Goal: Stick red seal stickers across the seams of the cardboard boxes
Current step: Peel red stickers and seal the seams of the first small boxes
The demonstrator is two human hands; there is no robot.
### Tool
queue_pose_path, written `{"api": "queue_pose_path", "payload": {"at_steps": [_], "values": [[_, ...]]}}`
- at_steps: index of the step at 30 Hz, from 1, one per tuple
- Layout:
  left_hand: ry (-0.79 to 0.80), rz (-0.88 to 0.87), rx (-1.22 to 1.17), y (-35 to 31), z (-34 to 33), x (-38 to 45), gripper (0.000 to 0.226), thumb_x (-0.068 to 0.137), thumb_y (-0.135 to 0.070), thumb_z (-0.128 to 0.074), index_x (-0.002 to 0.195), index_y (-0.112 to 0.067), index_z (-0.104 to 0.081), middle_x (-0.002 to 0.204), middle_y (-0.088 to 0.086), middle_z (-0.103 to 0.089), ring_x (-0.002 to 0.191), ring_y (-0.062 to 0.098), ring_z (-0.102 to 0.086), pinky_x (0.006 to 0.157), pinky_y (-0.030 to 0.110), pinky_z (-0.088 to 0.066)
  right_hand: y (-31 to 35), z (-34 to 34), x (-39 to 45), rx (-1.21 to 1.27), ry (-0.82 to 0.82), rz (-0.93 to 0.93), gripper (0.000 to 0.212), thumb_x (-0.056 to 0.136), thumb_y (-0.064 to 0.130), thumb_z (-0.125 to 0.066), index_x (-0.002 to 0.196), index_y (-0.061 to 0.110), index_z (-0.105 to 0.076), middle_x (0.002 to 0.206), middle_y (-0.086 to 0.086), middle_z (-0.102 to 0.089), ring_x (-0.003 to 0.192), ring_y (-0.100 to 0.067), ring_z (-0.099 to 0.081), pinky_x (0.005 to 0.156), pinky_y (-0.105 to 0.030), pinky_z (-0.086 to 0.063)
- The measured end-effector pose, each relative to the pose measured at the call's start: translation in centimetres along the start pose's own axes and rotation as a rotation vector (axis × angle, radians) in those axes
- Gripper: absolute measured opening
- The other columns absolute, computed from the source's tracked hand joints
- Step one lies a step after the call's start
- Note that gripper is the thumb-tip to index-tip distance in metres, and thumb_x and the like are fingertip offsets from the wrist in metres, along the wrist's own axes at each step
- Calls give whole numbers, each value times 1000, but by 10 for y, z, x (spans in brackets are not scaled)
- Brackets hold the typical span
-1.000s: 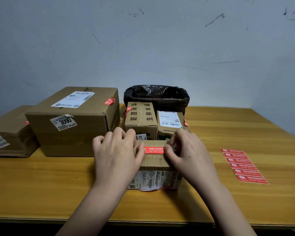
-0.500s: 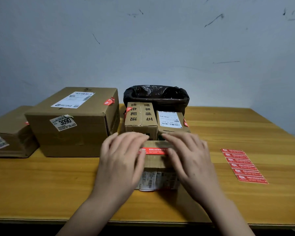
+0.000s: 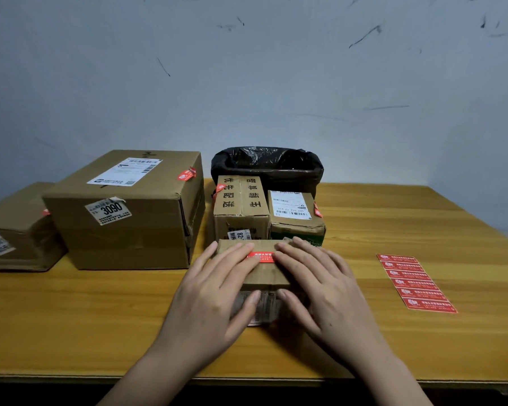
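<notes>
Head view: the red seal sticker (image 3: 261,257) lies crosswise atop the small box (image 3: 266,273), between flat, open left hand (image 3: 214,291) and right hand (image 3: 320,282), equally near.

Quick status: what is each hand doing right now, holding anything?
Left hand: open, flat on the small box, fingers at the red seal sticker.
Right hand: open, flat on the same box, holding nothing.

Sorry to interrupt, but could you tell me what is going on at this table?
A person is sealing parcels. Both hands, the left hand and the right hand, lie flat on a small cardboard box, pressing a red seal sticker onto its top. A sheet of red stickers lies to the right on the wooden table. The other boxes behind already carry red seals.
</notes>
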State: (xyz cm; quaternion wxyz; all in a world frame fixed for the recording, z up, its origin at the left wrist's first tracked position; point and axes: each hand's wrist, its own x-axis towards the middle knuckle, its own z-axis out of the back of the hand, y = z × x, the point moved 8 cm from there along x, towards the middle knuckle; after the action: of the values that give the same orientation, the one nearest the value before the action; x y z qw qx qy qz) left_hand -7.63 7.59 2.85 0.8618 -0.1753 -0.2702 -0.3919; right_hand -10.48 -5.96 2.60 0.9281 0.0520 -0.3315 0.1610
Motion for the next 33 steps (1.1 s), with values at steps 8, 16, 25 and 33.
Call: {"api": "queue_pose_path", "payload": {"at_steps": [8, 16, 25, 33], "values": [[-77, -30, 9, 4, 3, -5, 45, 96, -38, -41, 128, -12, -59, 135, 1, -56, 129, 14, -48, 114, 39, -28, -4, 3, -5, 30, -60, 24, 51, 102, 47, -30, 139, 18, -49, 145, 6, -48, 137, -13, -40, 102, -33, -36], [-135, -32, 1, 12, 4, -10, 43, 94, -35, -44, 124, -9, -61, 133, 4, -58, 128, 17, -49, 110, 41, -34, -7, 7, -9, 51, -108, 64, 45, 101, 42, -37, 130, 17, -60, 141, 7, -52, 133, -13, -46, 94, -31, -41], [-101, 75, -99, 20, 12, -4, 60, 85, -53, -47, 134, -18, -42, 141, -1, -45, 130, 8, -38, 115, 31, -23, -27, 12, 3, 401, -159, -249, 45, 94, 54, -38, 127, 29, -55, 131, 20, -50, 126, 5, -41, 100, -18, -32], [88, 186, -261, 43, -8, -2, 81, 72, -74, -46, 141, -48, -13, 146, -36, -4, 129, -5, -26, 103, 26, -28, -32, -22, 5, 654, 231, -333, 90, 64, 78, -59, 137, 57, -13, 139, 39, -18, 126, 21, -26, 95, 3, -26]]}}
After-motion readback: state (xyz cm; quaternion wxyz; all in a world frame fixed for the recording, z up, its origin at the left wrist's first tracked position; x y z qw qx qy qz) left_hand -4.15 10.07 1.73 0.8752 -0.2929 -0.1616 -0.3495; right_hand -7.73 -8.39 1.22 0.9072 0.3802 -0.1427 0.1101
